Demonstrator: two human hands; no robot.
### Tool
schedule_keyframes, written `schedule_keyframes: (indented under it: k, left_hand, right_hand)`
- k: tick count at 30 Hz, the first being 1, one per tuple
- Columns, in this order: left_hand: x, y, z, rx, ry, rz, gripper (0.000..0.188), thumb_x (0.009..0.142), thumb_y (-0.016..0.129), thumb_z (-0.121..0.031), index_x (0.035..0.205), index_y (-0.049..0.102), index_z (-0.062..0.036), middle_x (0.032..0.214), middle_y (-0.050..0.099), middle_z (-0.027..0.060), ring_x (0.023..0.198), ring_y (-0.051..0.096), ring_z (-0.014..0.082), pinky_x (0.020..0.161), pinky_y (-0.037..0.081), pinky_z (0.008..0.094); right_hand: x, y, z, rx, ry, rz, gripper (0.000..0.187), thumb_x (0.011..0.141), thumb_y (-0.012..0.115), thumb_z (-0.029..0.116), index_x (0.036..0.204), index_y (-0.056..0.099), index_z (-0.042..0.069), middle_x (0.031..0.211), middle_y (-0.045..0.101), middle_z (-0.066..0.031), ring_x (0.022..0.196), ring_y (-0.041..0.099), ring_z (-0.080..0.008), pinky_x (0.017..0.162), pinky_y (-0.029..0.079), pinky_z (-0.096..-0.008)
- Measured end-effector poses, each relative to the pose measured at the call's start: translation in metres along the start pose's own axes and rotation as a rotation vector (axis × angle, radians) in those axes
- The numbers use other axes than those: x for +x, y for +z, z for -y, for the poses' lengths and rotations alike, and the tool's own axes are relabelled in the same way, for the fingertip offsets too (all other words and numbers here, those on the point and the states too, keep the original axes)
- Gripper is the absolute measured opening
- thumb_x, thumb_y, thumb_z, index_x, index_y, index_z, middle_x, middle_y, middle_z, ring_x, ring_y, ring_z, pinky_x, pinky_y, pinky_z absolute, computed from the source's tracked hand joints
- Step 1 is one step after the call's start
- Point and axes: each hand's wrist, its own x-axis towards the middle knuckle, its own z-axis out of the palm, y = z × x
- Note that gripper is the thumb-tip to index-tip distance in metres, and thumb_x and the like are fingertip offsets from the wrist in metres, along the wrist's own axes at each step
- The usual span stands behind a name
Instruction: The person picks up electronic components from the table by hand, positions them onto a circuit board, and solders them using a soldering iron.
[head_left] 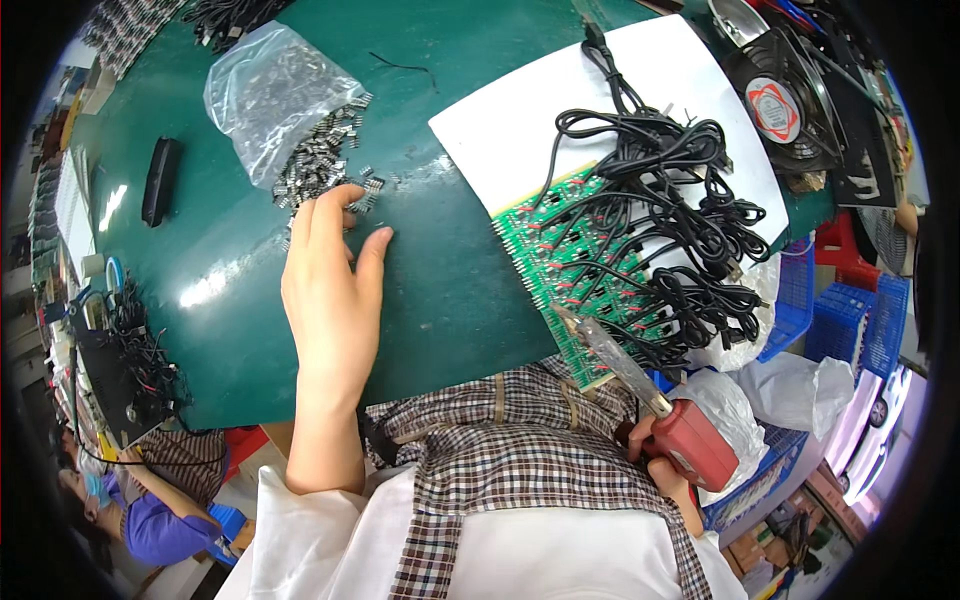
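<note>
Silver, tiny metal connectors (325,160) lie in a loose heap on the dark green bench (450,335), between 10 and 11 o'clock from the middle of the head view, spilling from a clear, soft plastic bag (265,95). They look light, stiff and slippery, best pinched singly across the sides. The left hand (335,280), at 9 o'clock, reaches the heap's lower edge, fingers loosely curled and thumb apart; whether a fingertip touches a piece I cannot tell. The right hand (674,482), at 4 o'clock, grips a red plastic soldering gun (700,445), probably heavier and safest held by its body, as the tip may be hot. Its tip points toward 10 o'clock, over a green circuit-board panel (555,255) on a white paper sheet (510,120). Tangled, bundled black cables (690,200) at 2 o'clock cover the panel's right part, hampering access; a black square fan (785,100) sits beyond.
</note>
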Motion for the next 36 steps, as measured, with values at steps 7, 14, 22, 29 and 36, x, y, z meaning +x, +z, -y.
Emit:
schedule_keyframes:
  k: [7, 14, 22, 29, 36]
  left_hand:
    - [0.014, 0.0, 0.017, -0.204, -0.203, 0.066, 0.013, 0.073, 0.061, 0.004, 0.085, 0.059, 0.0027, 0.065, 0.052, 0.0037, 0.055, 0.044, 0.0086, 0.054, 0.04, 0.0226]
    - [0.025, -0.011, 0.013, 0.047, 0.036, 0.139, 0.01, 0.073, 0.06, 0.002, 0.083, 0.059, 0.0042, 0.065, 0.056, 0.0098, 0.053, 0.049, 0.0147, 0.055, 0.042, 0.0265]
    - [0.011, -0.018, 0.01, -0.44, -0.212, 0.316, 0.013, 0.074, 0.057, 0.003, 0.086, 0.06, 0.0058, 0.074, 0.062, 0.0106, 0.065, 0.06, 0.0138, 0.061, 0.047, 0.0239]
    - [-0.041, -0.002, -0.048, -1.249, -0.581, 0.558, 0.025, 0.076, 0.057, 0.008, 0.1, 0.051, 0.0042, 0.08, 0.06, 0.0088, 0.071, 0.064, 0.0176, 0.064, 0.052, 0.0233]
    - [-0.05, 0.014, -0.06, -1.3, -0.522, 0.477, 0.021, 0.081, 0.051, 0.008, 0.096, 0.04, -0.001, 0.082, 0.058, 0.0089, 0.076, 0.061, 0.0146, 0.069, 0.05, 0.0237]
  right_hand:
    - [0.012, 0.003, 0.021, 0.01, 0.061, -0.019, 0.031, 0.073, 0.062, 0.036, 0.083, 0.064, 0.006, 0.076, 0.063, -0.0025, 0.071, 0.061, -0.0247, 0.07, 0.049, -0.0327]
    - [0.014, 0.0, 0.025, -0.122, 0.005, -0.012, 0.032, 0.073, 0.061, 0.038, 0.084, 0.064, 0.008, 0.077, 0.063, -0.0027, 0.072, 0.06, -0.0247, 0.068, 0.049, -0.0327]
    - [0.005, 0.0, 0.015, 0.046, 0.055, -0.02, 0.028, 0.072, 0.064, 0.033, 0.085, 0.063, 0.008, 0.075, 0.061, -0.002, 0.069, 0.059, -0.0234, 0.063, 0.048, -0.0312]
    - [0.019, -0.002, 0.034, 0.136, 0.055, 0.007, 0.03, 0.073, 0.063, 0.036, 0.086, 0.063, 0.008, 0.071, 0.06, -0.0016, 0.066, 0.059, -0.0214, 0.058, 0.046, -0.0297]
    - [0.014, -0.001, 0.025, -0.007, 0.025, -0.003, 0.034, 0.075, 0.06, 0.041, 0.087, 0.064, 0.009, 0.072, 0.06, -0.0021, 0.068, 0.059, -0.0241, 0.061, 0.048, -0.0311]
